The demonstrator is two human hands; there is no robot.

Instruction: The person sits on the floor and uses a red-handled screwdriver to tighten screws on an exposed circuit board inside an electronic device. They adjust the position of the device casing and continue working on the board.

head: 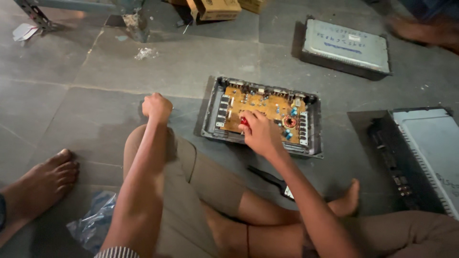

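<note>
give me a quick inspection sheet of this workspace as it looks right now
surface: grey tiled floor, dusty.
job's things: open metal case with orange circuit board; red-handled tool in right hand.
clutter: plastic bag, paper scraps, dark tool beside the leg, cardboard boxes.
grippers: right hand gripping the tool over the board; left hand fisted above the knee, contents hidden.
cables: nothing seen.
surroundings: closed grey unit, another unit at right, another person's foot.
</note>
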